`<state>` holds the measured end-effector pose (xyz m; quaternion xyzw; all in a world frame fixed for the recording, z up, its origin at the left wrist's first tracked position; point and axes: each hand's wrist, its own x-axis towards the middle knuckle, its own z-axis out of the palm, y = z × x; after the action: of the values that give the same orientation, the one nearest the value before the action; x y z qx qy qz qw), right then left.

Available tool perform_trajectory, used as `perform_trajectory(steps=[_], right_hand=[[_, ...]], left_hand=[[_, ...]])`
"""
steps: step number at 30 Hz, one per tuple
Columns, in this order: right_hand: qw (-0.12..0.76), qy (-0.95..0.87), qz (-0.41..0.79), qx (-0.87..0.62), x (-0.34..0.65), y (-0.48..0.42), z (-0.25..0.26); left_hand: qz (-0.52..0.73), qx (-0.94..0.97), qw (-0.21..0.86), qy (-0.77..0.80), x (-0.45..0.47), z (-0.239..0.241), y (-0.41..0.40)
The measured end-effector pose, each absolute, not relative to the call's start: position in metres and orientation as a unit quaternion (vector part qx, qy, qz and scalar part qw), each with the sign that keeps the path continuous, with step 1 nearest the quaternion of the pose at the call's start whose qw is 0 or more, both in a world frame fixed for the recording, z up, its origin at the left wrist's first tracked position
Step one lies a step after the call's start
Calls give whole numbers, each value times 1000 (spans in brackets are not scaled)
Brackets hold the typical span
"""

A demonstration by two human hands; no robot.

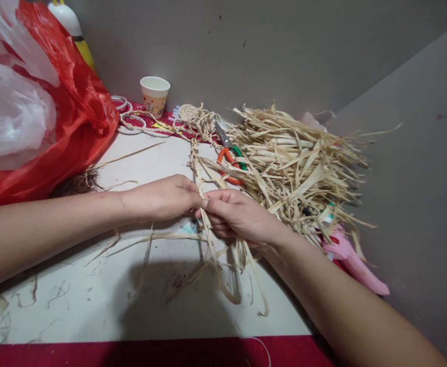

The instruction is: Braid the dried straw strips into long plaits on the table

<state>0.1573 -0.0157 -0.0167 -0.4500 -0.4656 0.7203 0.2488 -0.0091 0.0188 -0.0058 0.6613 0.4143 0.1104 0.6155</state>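
Observation:
Both hands meet at the middle of the board, closed on a braid of dry, straw-coloured leaf strips (196, 165). My left hand (165, 198) pinches it from the left, its fingertips partly hidden. From the right, my right hand (236, 214) grips the same braid with thumb and bent fingers. Loose strip ends (210, 239) hang below the hands toward the board's front. Beyond the hands, the braid runs up to a tangled, coiled heap of finished braid (200, 120). Scissors (231, 160) with orange and green handles lie just behind my right hand.
A large pile of dry strips (299, 163) lies at the right, with a pink tool (357, 260) by it. Red and clear plastic bags (81, 112) bulge at the left. A paper cup (155, 97) stands against the wall. Fibre scraps litter the white board (93, 316).

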Motion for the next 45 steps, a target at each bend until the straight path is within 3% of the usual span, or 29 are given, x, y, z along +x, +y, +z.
perform_trajectory(steps=[6, 16, 26, 36, 41, 45], right_hand=[[220, -512, 699, -449, 162, -14, -17], [180, -606, 625, -458, 172, -13, -18], [165, -678, 507, -506, 175, -14, -6], [208, -524, 662, -493, 160, -24, -3], [192, -545, 604, -549, 152, -32, -4], [210, -655, 442, -575, 148, -35, -6]], left_hand=[[106, 654, 627, 410, -8, 0, 22], [65, 527, 755, 385, -11, -2, 27], [122, 570, 695, 421, -8, -4, 20], [149, 650, 627, 403, -9, -5, 14], [192, 601, 669, 392, -7, -6, 11], [214, 560, 692, 402, -4, -4, 8]])
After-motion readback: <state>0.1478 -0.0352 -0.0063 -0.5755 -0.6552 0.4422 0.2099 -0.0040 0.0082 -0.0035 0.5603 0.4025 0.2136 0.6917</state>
